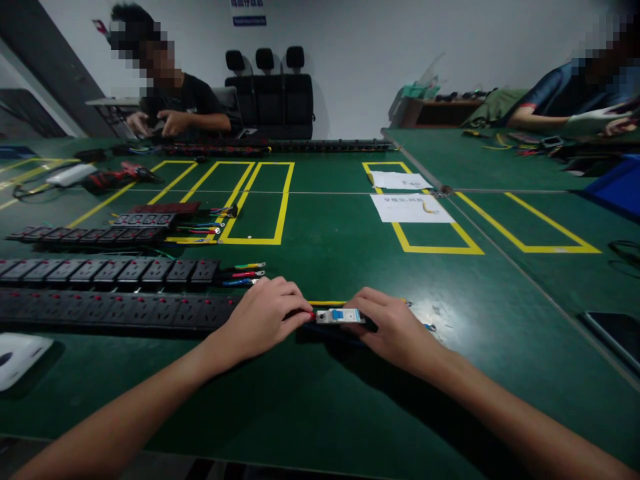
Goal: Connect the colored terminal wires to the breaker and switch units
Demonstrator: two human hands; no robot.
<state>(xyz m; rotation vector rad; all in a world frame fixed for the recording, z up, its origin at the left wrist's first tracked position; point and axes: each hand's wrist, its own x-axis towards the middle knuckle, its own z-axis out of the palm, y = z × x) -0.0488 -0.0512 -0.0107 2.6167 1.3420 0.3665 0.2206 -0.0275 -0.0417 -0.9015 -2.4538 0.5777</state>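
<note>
Between my hands is a small white circuit breaker with a blue switch. My right hand grips its right end. At its left end my left hand pinches a red wire, of which only a short bit shows; whether it sits inside the terminal I cannot tell. A yellow wire runs behind the breaker, and a ring lug shows past my right hand. To the left lies a long black socket strip, its right end hidden by my left hand. Behind it is another socket strip with lugged wires.
Shorter socket modules and a red power tool lie farther left. White papers rest on the green table. At right are a dark phone-like slab and a blue bin. Two people work across the table.
</note>
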